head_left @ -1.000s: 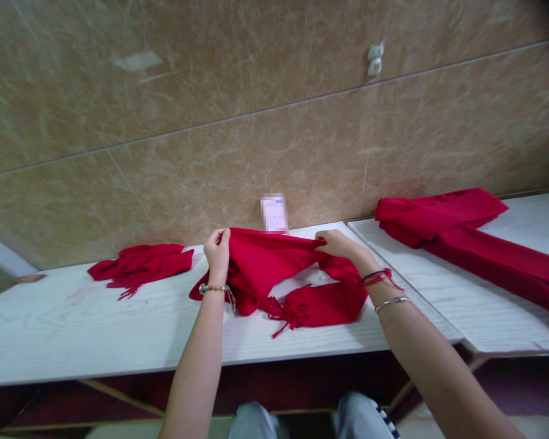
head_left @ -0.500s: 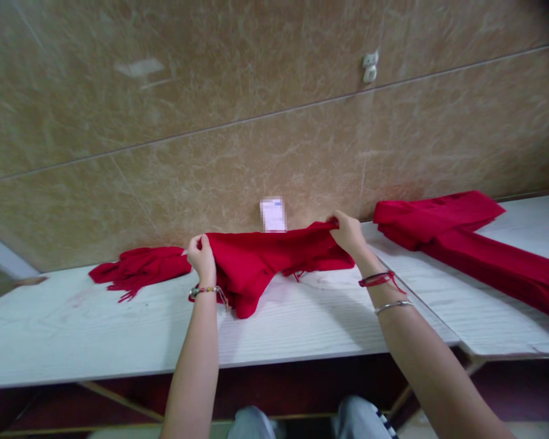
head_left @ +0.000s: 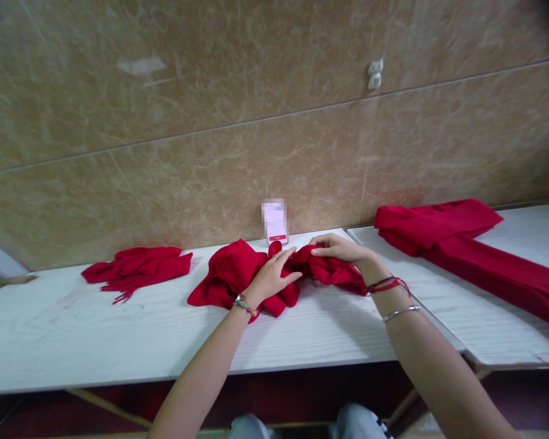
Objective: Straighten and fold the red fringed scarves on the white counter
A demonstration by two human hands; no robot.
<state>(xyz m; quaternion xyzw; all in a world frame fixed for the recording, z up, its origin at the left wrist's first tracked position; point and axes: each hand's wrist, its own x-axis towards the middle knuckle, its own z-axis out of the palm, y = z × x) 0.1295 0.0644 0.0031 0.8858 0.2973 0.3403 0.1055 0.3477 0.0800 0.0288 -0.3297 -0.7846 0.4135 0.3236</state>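
A crumpled red scarf (head_left: 235, 271) lies bunched on the white tabletop (head_left: 132, 341). My left hand (head_left: 274, 277) rests over the middle of it, fingers stretched out and thumb apart. At the scarf's right part, my right hand (head_left: 338, 249) has its fingers closed on a gathered fold. The cloth hides some of the fingertips of that hand. Between and behind the hands, a phone (head_left: 277, 227) leans upright against the wall, its screen partly blurred.
Another red fringed scarf (head_left: 141, 268) lies loosely bundled to the left. On the right, a long red scarf (head_left: 443, 235) is folded at an angle. A marbled wall (head_left: 210, 177) rises behind the tabletop, with a small white cat figure (head_left: 375, 73) on it.
The scarf was stretched between both hands along its upper edge; now it is bunched up. My left hand has moved right and released its edge; my right hand has shifted slightly inward and lower.
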